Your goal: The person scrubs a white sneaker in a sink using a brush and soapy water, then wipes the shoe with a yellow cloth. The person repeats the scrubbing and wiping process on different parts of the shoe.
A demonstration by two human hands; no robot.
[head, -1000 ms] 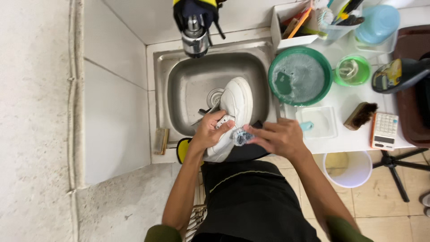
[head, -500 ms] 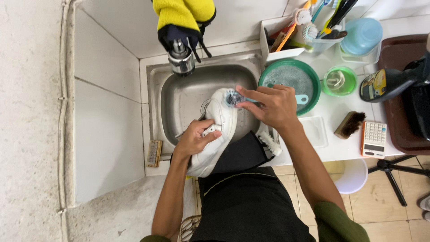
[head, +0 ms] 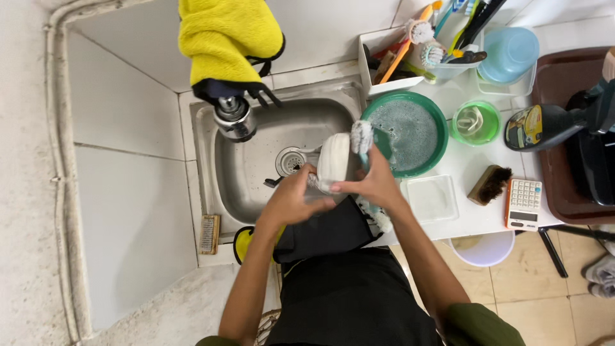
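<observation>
White and rubber-soled, the sneaker [head: 334,161] now stands nearly on end over the steel sink [head: 256,186], turned up since a moment ago. The left hand [head: 293,198] clamps its heel; the right hand [head: 375,182], at three o'clock, has brought its grey-bristled brush [head: 362,136] beside the toe.

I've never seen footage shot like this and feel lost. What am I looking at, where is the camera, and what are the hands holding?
The camera sits on a person's head, looking straight down at their own bare hands. The left hand grips a white shoe over a steel sink. The right hand holds a brush against the shoe. On the white counter beside the sink stand a green basin of soapy water, a small green cup, a wooden brush and a calculator. A yellow cloth hangs over the tap.
</observation>
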